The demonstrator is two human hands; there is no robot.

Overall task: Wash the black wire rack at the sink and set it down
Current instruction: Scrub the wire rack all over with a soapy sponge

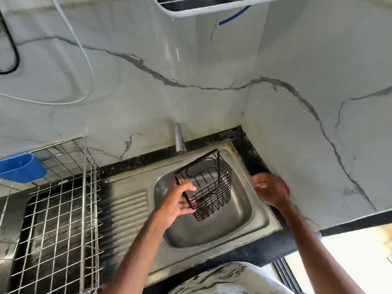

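Steel sink (222, 232) below, your left hand (177, 201) curls fingers (186, 185) round the black wire rack (209, 190) (boxy, tilted); right hand (271, 190) fingers (258, 183) too blurred.

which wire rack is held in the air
The small black wire rack, gripped by the left hand above the sink; the larger silver rack stands on the counter.

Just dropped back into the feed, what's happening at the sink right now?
A person is holding the black wire rack tilted above the sink basin, left hand gripping its frame. The right hand is off the rack, at the sink's right rim over a red object; whether it holds that is unclear. No water shows at the tap, so washing seems not yet begun. A steel dish drainer stands to the left.
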